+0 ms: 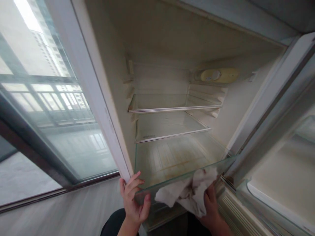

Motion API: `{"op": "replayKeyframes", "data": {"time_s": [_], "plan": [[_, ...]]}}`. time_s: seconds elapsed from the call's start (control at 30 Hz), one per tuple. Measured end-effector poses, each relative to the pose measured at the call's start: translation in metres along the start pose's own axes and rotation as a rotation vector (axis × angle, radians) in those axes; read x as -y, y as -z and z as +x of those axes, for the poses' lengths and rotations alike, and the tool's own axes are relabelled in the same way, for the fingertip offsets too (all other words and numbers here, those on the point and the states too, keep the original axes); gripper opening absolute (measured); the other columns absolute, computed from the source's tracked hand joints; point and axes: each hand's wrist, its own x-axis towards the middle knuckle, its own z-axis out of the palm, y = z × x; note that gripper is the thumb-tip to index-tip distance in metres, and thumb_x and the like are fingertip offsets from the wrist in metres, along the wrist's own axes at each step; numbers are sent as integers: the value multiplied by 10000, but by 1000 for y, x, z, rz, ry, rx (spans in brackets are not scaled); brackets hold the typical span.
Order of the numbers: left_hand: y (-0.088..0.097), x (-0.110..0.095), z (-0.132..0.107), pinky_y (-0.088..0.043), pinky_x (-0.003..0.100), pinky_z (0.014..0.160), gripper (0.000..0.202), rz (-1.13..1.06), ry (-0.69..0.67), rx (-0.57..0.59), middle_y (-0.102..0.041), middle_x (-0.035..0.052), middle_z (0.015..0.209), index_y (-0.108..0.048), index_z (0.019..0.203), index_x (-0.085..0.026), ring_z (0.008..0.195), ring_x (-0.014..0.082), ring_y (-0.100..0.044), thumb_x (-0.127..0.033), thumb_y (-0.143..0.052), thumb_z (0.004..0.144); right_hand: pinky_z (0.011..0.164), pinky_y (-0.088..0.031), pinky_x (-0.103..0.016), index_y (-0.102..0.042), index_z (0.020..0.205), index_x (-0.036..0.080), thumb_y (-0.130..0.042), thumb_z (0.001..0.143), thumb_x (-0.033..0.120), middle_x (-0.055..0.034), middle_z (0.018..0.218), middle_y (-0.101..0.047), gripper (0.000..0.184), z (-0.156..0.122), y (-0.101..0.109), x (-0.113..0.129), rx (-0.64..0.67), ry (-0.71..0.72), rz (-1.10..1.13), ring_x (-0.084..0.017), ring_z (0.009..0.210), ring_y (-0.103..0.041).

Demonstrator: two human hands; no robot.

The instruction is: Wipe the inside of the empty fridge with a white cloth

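I look into an empty, stained fridge interior [172, 42] with its door swung open. A glass shelf [172, 157] is pulled partway out at the bottom. My left hand [134, 198] grips the shelf's front left corner, fingers on top and thumb on the front edge. My right hand [211, 206] holds a crumpled, dirty white cloth [189, 193] against the shelf's front edge; its fingers are mostly hidden behind the cloth.
Two more glass shelves [172, 108] sit higher in the fridge, with a yellowed control dial housing [216, 75] on the right wall. The fridge door [283, 170] stands at right. A large window [49, 108] and a ledge fill the left.
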Motion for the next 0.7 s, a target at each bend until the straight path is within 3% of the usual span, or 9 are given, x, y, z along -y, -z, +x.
{"op": "replayKeyframes", "data": {"time_s": [0.07,0.13,0.23,0.33,0.43,0.5,0.57,0.63,0.7], "plan": [[-1,1,-2,-153,619,1285,173,-14,0,0,-701,32,1008,-546,1021,-254,1267,294,-661,-209,-605,865,1020,-507,-764,-707,1074,302,-661,767,317,-165,1123,-661,311,-9,-21,3,-101,88,25,-481,1323,-543],[-1,1,-4,-130,644,1288,323,-35,21,-2,-719,78,1157,-552,1206,-251,1353,301,-606,-200,-594,890,1038,-497,-757,-687,910,277,-595,773,257,-146,968,-656,166,-16,-35,6,-158,136,46,-458,1345,-533],[0,-2,-4,-88,636,1304,677,-25,31,18,-609,128,1465,-362,1552,-259,1475,274,-485,-143,-577,921,1085,-457,-750,-686,868,246,-544,756,196,-151,1038,-682,188,-17,-40,11,-147,109,60,-446,1396,-496],[-3,-12,1,-122,594,1316,912,101,-37,31,-345,117,1689,-166,1664,-287,1571,264,-324,-56,-611,901,1150,-375,-757,-719,889,224,-565,710,157,-141,1195,-696,245,-4,-28,16,-100,96,48,-459,1433,-456],[-15,-28,3,-153,593,1312,895,318,-79,61,-103,123,1761,-302,1639,-264,1621,347,-129,-77,-713,866,1210,-305,-742,-737,995,227,-585,695,146,-111,1123,-726,345,18,-15,20,-23,95,57,-447,1477,-407],[-25,-37,0,-133,603,1312,820,403,-74,144,-121,166,1751,-378,1608,-200,1620,389,-83,-161,-747,877,1233,-294,-717,-730,1080,222,-584,707,144,-105,1164,-725,408,32,-7,21,14,90,87,-425,1516,-355],[-35,-44,-4,-144,607,1308,781,416,-67,265,-259,206,1708,-372,1607,-145,1615,394,-106,-242,-722,915,1249,-306,-671,-721,1110,206,-576,729,131,-114,1280,-694,415,45,-2,19,31,93,111,-398,1551,-297],[-44,-46,-6,-200,608,1292,758,415,-63,371,-361,212,1663,-356,1612,-131,1608,393,-152,-303,-681,949,1265,-317,-609,-704,1159,187,-564,740,106,-126,1381,-645,449,57,3,15,57,94,123,-359,1574,-256],[-50,-45,-3,-264,615,1264,772,432,-55,435,-367,215,1660,-336,1620,-125,1599,405,-185,-367,-658,961,1268,-322,-570,-661,1263,171,-555,742,86,-132,1466,-584,538,70,6,10,94,92,136,-334,1579,-244]]}}
